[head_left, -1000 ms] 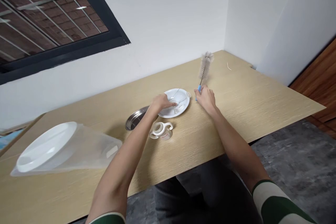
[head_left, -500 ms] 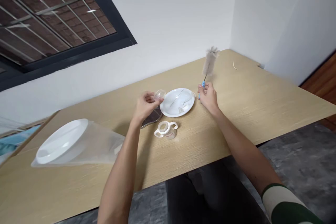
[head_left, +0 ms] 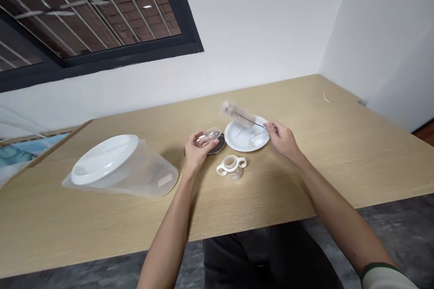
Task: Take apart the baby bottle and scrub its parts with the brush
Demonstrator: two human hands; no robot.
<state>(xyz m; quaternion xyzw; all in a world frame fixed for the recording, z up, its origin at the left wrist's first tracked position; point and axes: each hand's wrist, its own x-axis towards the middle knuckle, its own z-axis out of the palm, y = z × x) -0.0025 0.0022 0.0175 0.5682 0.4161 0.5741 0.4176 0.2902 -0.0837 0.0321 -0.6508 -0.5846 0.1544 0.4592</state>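
Note:
Between its thumb and fingers, my left hand (head_left: 198,150) holds a clear dome-shaped cap (head_left: 212,134). My right hand (head_left: 281,139) grips the blue handle of a bottle brush (head_left: 241,115), whose pale bristles point left over a white plate (head_left: 233,145). A few small clear and thin pieces, too small to name, lie on the plate. Nearer to me, a small baby bottle (head_left: 234,173) with a white two-handled ring stands upright with its mouth uncovered. Partly behind my left hand lies a dark, shiny oval object (head_left: 219,144).
A translucent pitcher (head_left: 145,171) with a white lid stands on the left of the wooden table (head_left: 271,198). A thin bent pale strip (head_left: 326,96) lies at the back right. A white wall and a barred window (head_left: 101,9) are behind.
My right hand has tipped the bottle brush from upright to nearly level, bristles to the left over the plate. The left hand, still holding the cap, has turned it. The view has shifted left.

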